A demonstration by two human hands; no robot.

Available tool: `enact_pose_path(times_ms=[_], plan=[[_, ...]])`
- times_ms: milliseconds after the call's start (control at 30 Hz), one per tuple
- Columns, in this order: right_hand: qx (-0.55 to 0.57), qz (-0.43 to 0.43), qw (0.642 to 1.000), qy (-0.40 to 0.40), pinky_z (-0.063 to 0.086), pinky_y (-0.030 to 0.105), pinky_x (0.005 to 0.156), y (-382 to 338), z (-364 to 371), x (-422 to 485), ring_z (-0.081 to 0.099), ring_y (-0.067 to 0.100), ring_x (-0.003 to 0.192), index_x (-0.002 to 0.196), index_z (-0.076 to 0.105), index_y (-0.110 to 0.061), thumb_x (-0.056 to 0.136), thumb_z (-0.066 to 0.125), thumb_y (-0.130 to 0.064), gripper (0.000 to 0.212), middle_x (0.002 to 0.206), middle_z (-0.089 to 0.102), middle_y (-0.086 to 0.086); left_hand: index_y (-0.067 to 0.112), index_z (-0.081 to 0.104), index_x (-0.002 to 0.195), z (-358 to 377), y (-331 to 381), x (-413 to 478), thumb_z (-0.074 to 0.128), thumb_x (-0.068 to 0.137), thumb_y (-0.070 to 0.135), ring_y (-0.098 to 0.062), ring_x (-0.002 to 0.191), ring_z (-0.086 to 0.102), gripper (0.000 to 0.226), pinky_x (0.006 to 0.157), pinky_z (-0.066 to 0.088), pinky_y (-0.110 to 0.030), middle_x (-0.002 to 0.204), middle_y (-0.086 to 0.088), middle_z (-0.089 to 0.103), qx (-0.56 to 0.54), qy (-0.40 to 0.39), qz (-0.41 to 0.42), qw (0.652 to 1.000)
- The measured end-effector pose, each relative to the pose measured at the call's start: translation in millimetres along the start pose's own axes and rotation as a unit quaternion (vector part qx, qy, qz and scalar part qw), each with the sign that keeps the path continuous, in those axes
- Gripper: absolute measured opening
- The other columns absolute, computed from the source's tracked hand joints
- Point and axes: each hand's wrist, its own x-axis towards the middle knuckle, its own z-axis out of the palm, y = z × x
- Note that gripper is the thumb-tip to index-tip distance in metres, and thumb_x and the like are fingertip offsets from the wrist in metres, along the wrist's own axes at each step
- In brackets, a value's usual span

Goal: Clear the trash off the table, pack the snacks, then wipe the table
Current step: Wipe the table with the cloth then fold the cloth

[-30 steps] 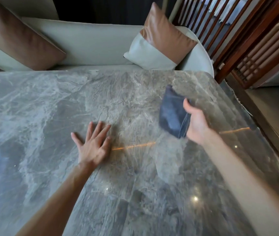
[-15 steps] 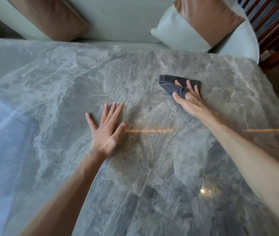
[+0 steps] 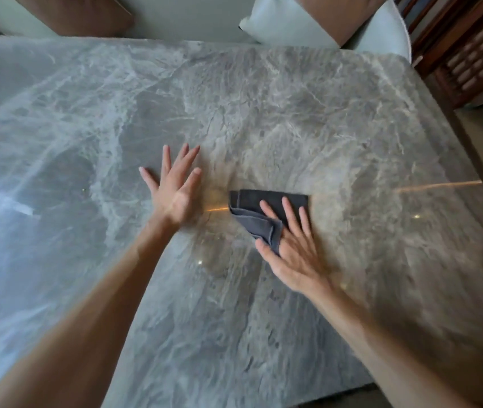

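Note:
A dark grey folded cloth (image 3: 252,214) lies flat on the grey marble table (image 3: 293,119) near its middle. My right hand (image 3: 292,248) presses down on the cloth with fingers spread and thumb under a folded corner. My left hand (image 3: 175,187) rests flat on the bare marble just left of the cloth, fingers apart, holding nothing. No trash or snacks show on the table.
A pale sofa (image 3: 181,16) runs along the table's far edge, with a brown-and-white cushion (image 3: 302,22) at right and a brown cushion (image 3: 75,13) at left. A dark wooden slatted screen (image 3: 467,48) stands at the far right. The table's right edge (image 3: 476,160) drops to the floor.
My right hand brought the cloth down from the air onto the far part of the table, then dragged it toward me to beside my left hand. The left hand stayed planted.

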Motion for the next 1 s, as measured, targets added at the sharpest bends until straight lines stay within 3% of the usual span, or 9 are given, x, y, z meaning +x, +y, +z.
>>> enact_pose_path(times_ms=[167, 267, 367, 467, 600, 767, 900, 967, 1000], plan=[[0.003, 0.2, 0.978, 0.059, -0.002, 0.055, 0.121, -114, 37, -27, -0.005, 0.027, 0.152, 0.154, 0.018, -0.025, 0.091, 0.018, -0.059, 0.071, 0.163, 0.01, -0.013, 0.032, 0.031, 0.149, -29, -22, -42, 0.029, 0.099, 0.044, -0.009, 0.151, -0.009, 0.051, 0.113, -0.026, -0.056, 0.161, 0.008, 0.021, 0.029, -0.003, 0.009, 1.0], [0.055, 0.214, 0.971, 0.09, 0.006, 0.06, 0.118, -172, 45, -19, 0.002, 0.032, 0.151, 0.15, 0.03, -0.02, 0.093, 0.033, -0.053, 0.066, 0.161, 0.021, -0.007, 0.032, 0.031, 0.148, -50, -32, -56, 0.032, 0.101, 0.04, -0.009, 0.15, -0.009, 0.048, 0.114, -0.025, -0.054, 0.161, 0.009, 0.021, 0.011, 0.016, -0.003, 1.0], [0.04, 0.129, 0.989, 0.06, 0.005, 0.056, 0.12, -213, 52, -13, -0.003, 0.028, 0.152, 0.147, 0.037, -0.023, 0.093, 0.029, -0.055, 0.063, 0.161, 0.02, -0.009, 0.031, 0.031, 0.149, -79, -46, -68, 0.031, 0.101, 0.038, -0.009, 0.151, -0.008, 0.048, 0.114, -0.025, -0.053, 0.161, 0.008, 0.021, -0.01, 0.043, -0.027, 0.999], [-0.014, -0.045, 0.999, 0.008, 0.004, 0.053, 0.121, -218, 56, -23, -0.008, 0.025, 0.152, 0.146, 0.038, -0.034, 0.095, 0.024, -0.058, 0.058, 0.161, 0.017, -0.014, 0.032, 0.03, 0.149, -107, -56, -84, 0.029, 0.102, 0.04, -0.009, 0.15, -0.009, 0.048, 0.114, -0.025, -0.053, 0.161, 0.008, 0.021, -0.001, 0.057, -0.051, 0.997], [-0.038, -0.249, 0.967, -0.034, -0.001, 0.048, 0.122, -178, 47, -41, -0.008, 0.021, 0.152, 0.149, 0.032, -0.033, 0.096, 0.033, -0.057, 0.058, 0.161, 0.017, -0.018, 0.033, 0.027, 0.149, -126, -55, -105, 0.027, 0.102, 0.043, -0.009, 0.15, -0.009, 0.048, 0.114, -0.025, -0.053, 0.161, 0.008, 0.02, 0.025, 0.042, -0.053, 0.997], [-0.067, -0.347, 0.932, -0.079, -0.01, 0.043, 0.122, -100, 32, -65, -0.003, 0.016, 0.152, 0.153, 0.013, -0.034, 0.095, 0.036, -0.062, 0.069, 0.16, 0.001, -0.021, 0.031, 0.026, 0.15, -116, -40, -112, 0.025, 0.102, 0.044, -0.01, 0.151, -0.008, 0.05, 0.114, -0.024, -0.054, 0.161, 0.008, 0.019, 0.044, 0.026, -0.058, 0.997], [-0.077, -0.241, 0.964, -0.076, -0.008, 0.041, 0.122, -26, 6, -63, -0.005, 0.013, 0.152, 0.151, 0.01, -0.043, 0.098, 0.03, -0.058, 0.058, 0.161, 0.003, -0.022, 0.036, 0.021, 0.151, -78, -18, -114, 0.024, 0.102, 0.045, -0.012, 0.151, -0.011, 0.05, 0.113, -0.02, -0.062, 0.162, 0.012, 0.013, 0.139, -0.033, -0.05, 0.989], [-0.051, -0.099, 0.993, -0.045, -0.004, 0.042, 0.121, -15, 0, -66, -0.004, 0.015, 0.152, 0.151, 0.006, -0.044, 0.097, 0.027, -0.056, 0.059, 0.16, 0.002, -0.022, 0.038, 0.019, 0.151, -52, -5, -121, 0.021, 0.101, 0.045, -0.014, 0.15, -0.014, 0.05, 0.112, -0.018, -0.066, 0.162, 0.012, 0.009, 0.194, -0.047, -0.066, 0.978], [-0.036, -0.004, 0.999, -0.01, -0.003, 0.043, 0.121, -23, 1, -68, -0.002, 0.017, 0.151, 0.152, 0.013, -0.039, 0.095, 0.027, -0.057, 0.062, 0.159, 0.004, -0.02, 0.037, 0.019, 0.15, -41, 1, -124, 0.02, 0.101, 0.045, -0.015, 0.15, -0.014, 0.05, 0.111, -0.017, -0.067, 0.163, 0.012, 0.007, 0.203, -0.047, -0.08, 0.975]])
